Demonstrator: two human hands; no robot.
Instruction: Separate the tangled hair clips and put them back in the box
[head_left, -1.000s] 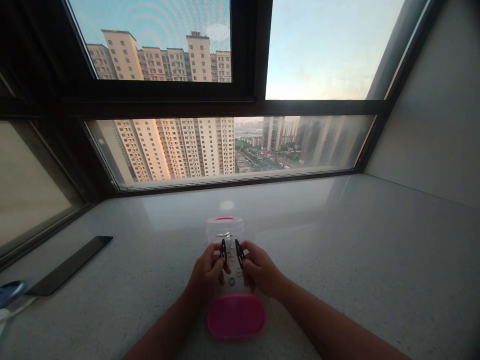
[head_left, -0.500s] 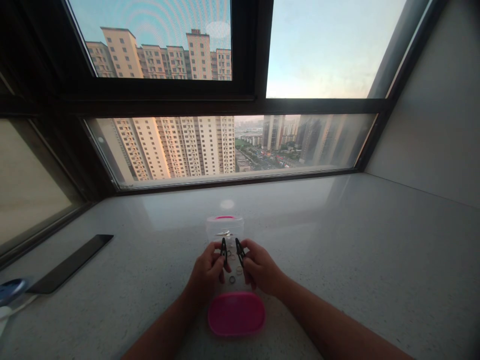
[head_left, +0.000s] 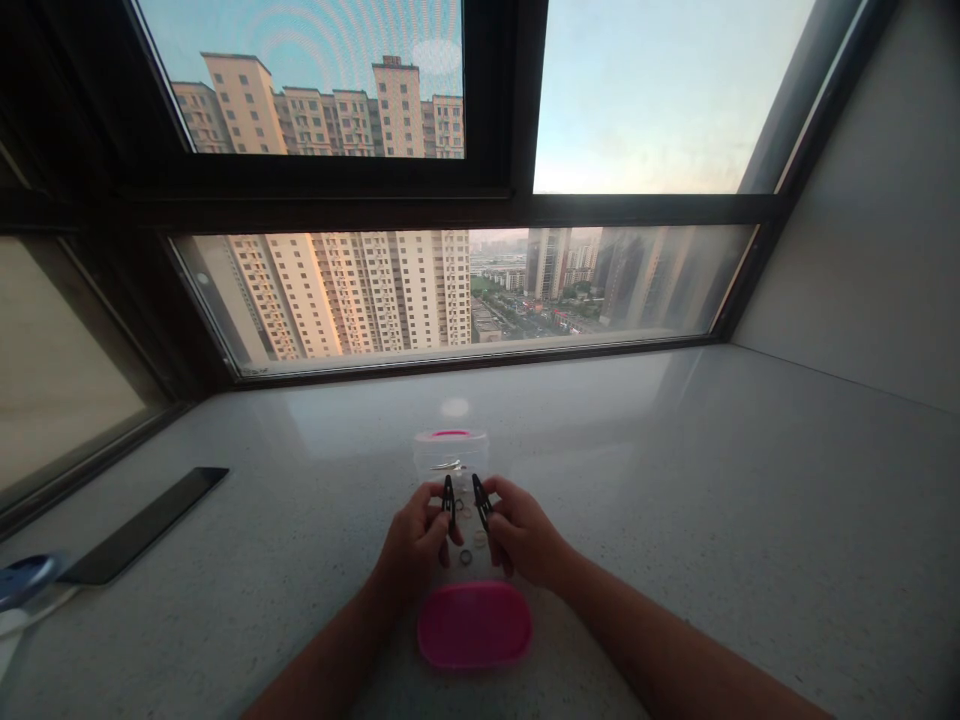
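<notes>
My left hand [head_left: 415,535] pinches a black hair clip [head_left: 448,497], held upright between thumb and fingers. A second black hair clip [head_left: 482,499] is gripped the same way by my right hand [head_left: 523,530], leaning a little to the left at its top. The two clips face each other with a small gap. Several small hair ties, among them a dark one [head_left: 466,557], lie on the surface between and below my hands. Behind the hands stands a clear plastic box [head_left: 451,450] with a pink strip, and silvery items show at it. Nearest me lies a pink oval lid [head_left: 475,625].
The pale speckled sill [head_left: 675,480] runs up to a dark-framed window [head_left: 480,362]. On the left lie a flat dark slab [head_left: 146,527], a blue round object [head_left: 26,580] and a white cable. A white wall [head_left: 862,250] rises at the right.
Both hands keep their hold on the hair clips in nearly the same pose. The whole view has shifted very slightly; nothing else visibly differs.
</notes>
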